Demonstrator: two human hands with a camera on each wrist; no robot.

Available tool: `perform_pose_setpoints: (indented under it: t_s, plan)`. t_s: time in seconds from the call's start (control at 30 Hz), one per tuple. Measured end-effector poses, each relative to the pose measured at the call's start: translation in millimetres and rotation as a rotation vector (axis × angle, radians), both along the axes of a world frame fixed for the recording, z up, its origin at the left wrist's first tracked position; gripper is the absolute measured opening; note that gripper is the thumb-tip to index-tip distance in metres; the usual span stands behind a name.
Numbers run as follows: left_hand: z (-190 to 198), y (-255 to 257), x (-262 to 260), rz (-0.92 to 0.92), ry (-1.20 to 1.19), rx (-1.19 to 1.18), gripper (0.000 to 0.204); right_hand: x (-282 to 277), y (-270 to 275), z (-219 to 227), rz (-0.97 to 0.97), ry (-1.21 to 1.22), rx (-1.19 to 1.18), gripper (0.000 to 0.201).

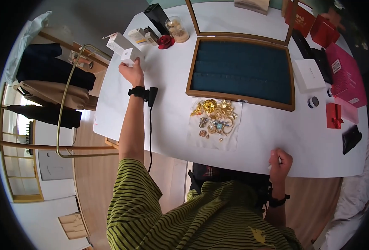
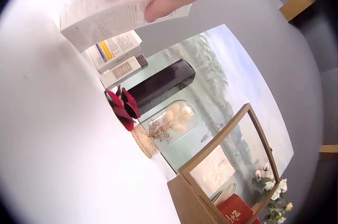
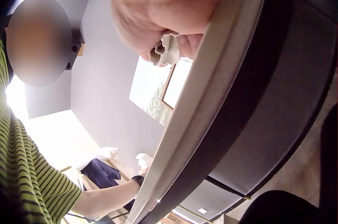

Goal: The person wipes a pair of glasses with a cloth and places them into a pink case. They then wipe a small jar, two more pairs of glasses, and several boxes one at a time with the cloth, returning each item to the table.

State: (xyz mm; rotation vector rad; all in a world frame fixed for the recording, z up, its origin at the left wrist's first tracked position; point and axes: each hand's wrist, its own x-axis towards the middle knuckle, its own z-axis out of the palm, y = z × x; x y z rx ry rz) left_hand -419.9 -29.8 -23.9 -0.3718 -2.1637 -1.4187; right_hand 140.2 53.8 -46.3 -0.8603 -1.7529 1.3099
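Observation:
At the table's left side my left hand (image 1: 132, 75) grips a small white box (image 1: 129, 55), thumb on its near side. A taller white carton (image 1: 118, 43) stands right behind it. In the left wrist view, fingers and thumb span a white box with fine print (image 2: 105, 15). My right hand (image 1: 280, 162) rests at the table's front edge, fingers curled round a crumpled white cloth (image 3: 170, 49) that pokes out of the fist. Between the hands, gold chains, rings and other jewelry (image 1: 215, 116) lie heaped on a white cloth (image 1: 226, 143).
A wooden case (image 1: 240, 73) with dark teal lining stands with its glass lid raised. Small cartons (image 1: 137, 36), a black box (image 1: 156, 18), a red flower (image 1: 165, 41) and a glass dome (image 1: 177, 30) stand back left. A white box (image 1: 309, 75) and pink box (image 1: 346, 75) lie right.

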Motion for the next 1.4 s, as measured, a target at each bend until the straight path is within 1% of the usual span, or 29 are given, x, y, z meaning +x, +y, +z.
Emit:
perform_pose_setpoints:
  t_s: [0.1, 0.2, 0.27, 0.3, 0.33, 0.37, 0.43, 0.6, 0.67, 0.7, 0.77, 0.9, 1.0, 1.07, 1.17, 1.4]
  plan:
    - [-13, -21, -29, -0.002, -0.033, 0.033, 0.056, -1, 0, 0, -0.003, 0.006, -0.005, 0.032]
    - [-11, -31, -32, -0.005, -0.069, 0.060, 0.055, 1, 1, 0, 0.022, -0.033, 0.004, 0.033]
    - [-12, -34, -33, 0.031, -0.104, 0.072, 0.054, 1, 1, 0, 0.025, -0.027, 0.004, 0.034]
    - [-17, -35, -41, 0.031, -0.104, 0.071, 0.054, 1, 1, 1, 0.026, -0.021, 0.007, 0.034]
    - [-29, -37, -60, 0.017, -0.066, 0.056, 0.051, 0, 0, 1, 0.025, -0.022, 0.006, 0.034]
    - [-33, -37, -67, 0.002, -0.028, 0.041, 0.047, -1, 0, 2, 0.014, -0.014, 0.001, 0.033]
    - [-39, -35, -75, 0.011, -0.032, 0.024, 0.048, -2, 0, 2, 0.000, -0.005, -0.002, 0.032]
    - [-41, -28, -71, 0.027, -0.050, -0.013, 0.050, -1, -1, 3, 0.003, -0.033, -0.002, 0.034]
    - [-25, -23, -45, -0.057, -0.261, 0.055, 0.055, 0, -1, 1, -0.001, -0.039, -0.006, 0.034]
    - [-23, -20, -39, -0.058, -0.260, 0.055, 0.055, 0, -1, 0, -0.003, -0.044, -0.010, 0.033]
    - [-22, -18, -34, -0.058, -0.347, 0.095, 0.058, -1, -1, 2, -0.009, -0.052, -0.007, 0.033]
    - [-19, -13, -34, -0.098, -0.358, 0.095, 0.060, -3, -1, 0, -0.049, -0.032, 0.003, 0.033]
    - [-22, -13, -46, -0.101, -0.377, 0.049, 0.058, -2, -1, -2, -0.049, -0.031, 0.001, 0.034]
    - [-24, -10, -50, -0.088, -0.293, 0.018, 0.058, -1, -1, -2, -0.049, -0.053, 0.003, 0.034]
    - [-24, -6, -56, -0.087, -0.286, 0.000, 0.057, -3, -1, 1, -0.052, -0.075, -0.002, 0.034]
    - [-25, 3, -67, -0.112, -0.298, 0.023, 0.056, -5, -1, 3, -0.074, -0.059, 0.010, 0.032]
